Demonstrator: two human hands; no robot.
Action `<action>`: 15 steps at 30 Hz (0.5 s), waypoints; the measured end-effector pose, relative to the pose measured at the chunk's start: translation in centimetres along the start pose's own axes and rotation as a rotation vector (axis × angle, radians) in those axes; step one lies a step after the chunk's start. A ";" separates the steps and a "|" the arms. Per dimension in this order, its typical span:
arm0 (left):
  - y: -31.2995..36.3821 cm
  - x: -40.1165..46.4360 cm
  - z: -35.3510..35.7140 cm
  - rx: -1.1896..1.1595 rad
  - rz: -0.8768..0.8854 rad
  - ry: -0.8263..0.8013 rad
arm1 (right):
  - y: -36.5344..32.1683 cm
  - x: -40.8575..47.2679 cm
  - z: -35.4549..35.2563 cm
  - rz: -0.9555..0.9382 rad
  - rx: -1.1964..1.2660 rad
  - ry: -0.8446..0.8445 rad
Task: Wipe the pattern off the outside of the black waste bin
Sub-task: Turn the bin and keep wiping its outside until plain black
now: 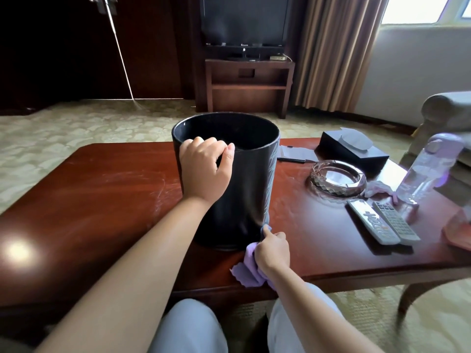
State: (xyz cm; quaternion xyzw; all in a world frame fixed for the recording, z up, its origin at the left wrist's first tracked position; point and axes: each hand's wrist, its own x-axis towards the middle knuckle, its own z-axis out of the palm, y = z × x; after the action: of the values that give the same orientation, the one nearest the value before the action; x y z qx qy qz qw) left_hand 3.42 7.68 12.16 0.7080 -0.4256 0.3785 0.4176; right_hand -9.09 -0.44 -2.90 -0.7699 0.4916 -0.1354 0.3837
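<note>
Both hands work: left hand (204, 165) grips bin (244, 189) rim, right hand (273, 250) presses cloth (248, 270).

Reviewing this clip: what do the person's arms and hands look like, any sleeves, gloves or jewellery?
Both forearms are bare as far as the frame shows, with no sleeves in view. The left hand and right hand wear no gloves, and no rings, watch or bracelets are visible. Light grey trousers cover the knees at the bottom edge.
</note>
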 end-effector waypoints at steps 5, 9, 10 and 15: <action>0.2 0.0 0.0 -0.003 -0.009 -0.004 | -1.9 -5.3 2.4 -0.105 -0.315 0.019; 0.1 0.1 -0.2 0.001 -0.010 -0.030 | -4.2 -8.4 5.9 -0.140 -0.306 0.006; 0.0 0.1 -0.3 -0.003 -0.006 -0.035 | -4.6 -8.7 6.6 -0.195 -0.309 0.080; -0.1 0.0 -0.2 -0.014 0.002 -0.027 | -3.5 -8.1 7.3 -0.281 -0.325 0.107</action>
State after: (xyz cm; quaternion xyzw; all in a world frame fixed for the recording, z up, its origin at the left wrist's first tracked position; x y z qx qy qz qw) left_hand 3.46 7.87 12.25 0.7098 -0.4346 0.3662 0.4162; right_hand -6.40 10.63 -3.88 -0.8745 0.4142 -0.1471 0.2053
